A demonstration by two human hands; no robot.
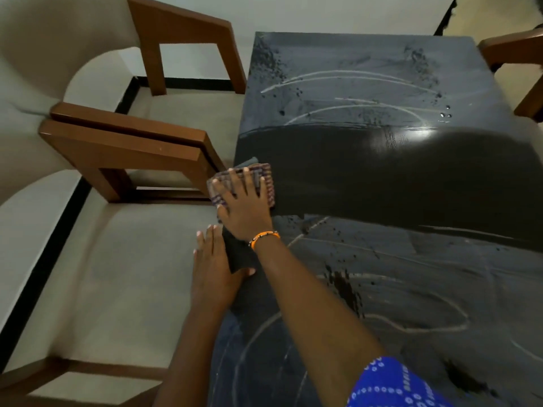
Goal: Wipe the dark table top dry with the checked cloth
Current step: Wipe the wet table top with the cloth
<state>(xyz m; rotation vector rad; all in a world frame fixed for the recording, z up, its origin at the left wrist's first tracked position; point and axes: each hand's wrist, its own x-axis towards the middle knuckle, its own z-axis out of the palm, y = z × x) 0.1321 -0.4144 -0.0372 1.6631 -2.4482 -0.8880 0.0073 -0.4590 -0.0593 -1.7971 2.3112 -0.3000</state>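
With fingers spread flat, the right hand (245,205) pressed the checked cloth (266,179) at the dark table top's (396,177) left edge, beside the flat left hand (213,259); overlapping, firm strokes would best clear remaining streaks.

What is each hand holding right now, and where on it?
Nothing is gripped. The right hand presses flat on top of the folded checked cloth at the table edge. The left hand rests open against that edge.
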